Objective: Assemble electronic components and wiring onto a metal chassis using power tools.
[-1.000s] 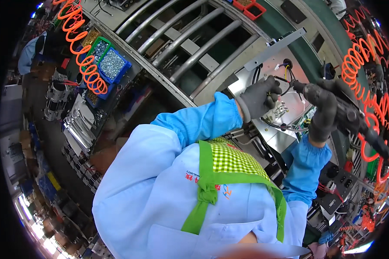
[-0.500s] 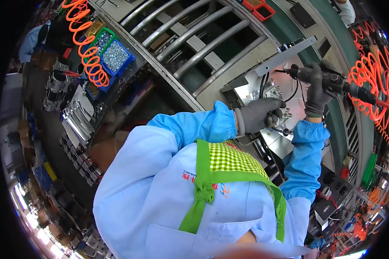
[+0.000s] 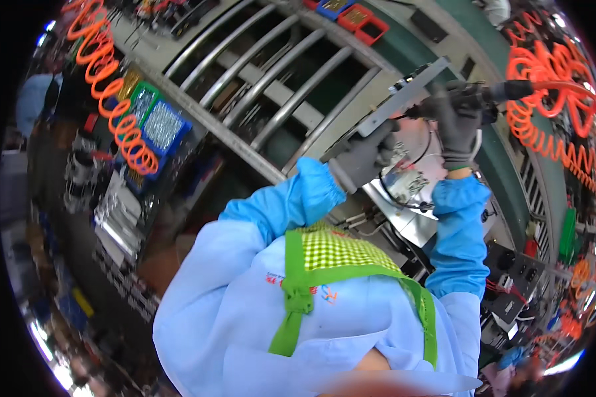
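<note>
Two gloved hands are recorded at a metal assembly lying on the conveyor bench. Right hand: closed in a full fist around the dark body of a pneumatic screwdriver; the tool is held roughly level, its tip directed leftward at the upper edge of a grey metal plate. Left hand: fingers curled and pressed against the lower side of that plate, apparently to steady it against the tool's push; whether anything is pinched between the fingers cannot be told. Orange coiled hose: joined to the tool's rear, hung in loops to the right, judged to leave slack for the tool. Wiring: seen on the assembly just below both hands. Roller rails: run beyond the plate, open between bars. Blue bin of small bright parts with a second orange coil: placed well apart to the left. Open room: ample to the left; crowded on the right by hose loops and equipment.
</note>
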Action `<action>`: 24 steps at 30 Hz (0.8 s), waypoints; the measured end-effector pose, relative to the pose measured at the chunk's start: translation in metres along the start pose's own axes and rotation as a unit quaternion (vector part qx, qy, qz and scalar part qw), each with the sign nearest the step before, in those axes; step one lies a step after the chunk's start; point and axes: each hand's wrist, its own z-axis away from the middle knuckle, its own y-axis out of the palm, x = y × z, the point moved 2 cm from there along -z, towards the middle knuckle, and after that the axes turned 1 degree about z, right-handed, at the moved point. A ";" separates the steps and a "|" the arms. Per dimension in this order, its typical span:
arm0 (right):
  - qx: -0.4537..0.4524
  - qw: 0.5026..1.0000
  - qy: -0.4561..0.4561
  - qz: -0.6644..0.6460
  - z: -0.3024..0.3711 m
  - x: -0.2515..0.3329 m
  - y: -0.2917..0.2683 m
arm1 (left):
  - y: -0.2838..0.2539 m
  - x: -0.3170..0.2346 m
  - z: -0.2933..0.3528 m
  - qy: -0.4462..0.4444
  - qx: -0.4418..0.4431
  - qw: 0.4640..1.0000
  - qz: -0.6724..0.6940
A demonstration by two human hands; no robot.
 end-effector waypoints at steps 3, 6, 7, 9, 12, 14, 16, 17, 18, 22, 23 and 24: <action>0.007 1.000 0.015 0.002 0.003 -0.016 -0.006 | -0.014 0.004 -0.015 0.022 0.036 0.999 -0.002; 0.005 1.000 0.006 -0.008 0.004 0.000 -0.002 | -0.013 -0.007 -0.010 0.024 0.064 0.998 -0.011; 0.009 0.998 0.031 -0.045 0.005 0.009 -0.001 | -0.016 -0.009 -0.009 0.026 0.049 0.998 -0.017; 0.002 0.996 0.054 -0.073 0.008 0.014 -0.014 | -0.011 -0.016 -0.009 0.018 0.036 0.998 -0.048; 0.076 0.976 0.045 -0.199 0.023 0.073 -0.031 | -0.010 -0.028 -0.005 0.066 0.092 0.985 -0.129; 0.129 0.963 0.071 -0.224 0.045 0.114 -0.044 | 0.005 -0.046 0.013 0.136 0.240 0.931 -0.239; 0.167 0.956 0.135 -0.199 0.064 0.139 -0.052 | 0.034 -0.042 0.021 0.149 0.312 0.793 -0.502; 0.174 0.955 0.104 -0.215 0.072 0.130 -0.055 | 0.054 -0.035 0.032 0.051 0.379 0.765 -0.518; 0.181 0.953 0.071 -0.232 0.082 0.124 -0.057 | 0.071 -0.025 0.046 -0.049 0.439 0.725 -0.528; 0.211 0.915 0.168 -0.299 0.093 0.142 -0.067 | 0.077 0.019 0.076 -0.283 0.500 0.760 -0.303; 0.226 0.918 0.197 -0.258 0.097 0.147 -0.079 | 0.072 0.035 0.077 -0.202 0.482 0.769 -0.367; 0.228 0.945 0.198 -0.121 0.096 0.157 -0.096 | 0.076 0.030 0.086 -0.134 0.466 0.785 -0.386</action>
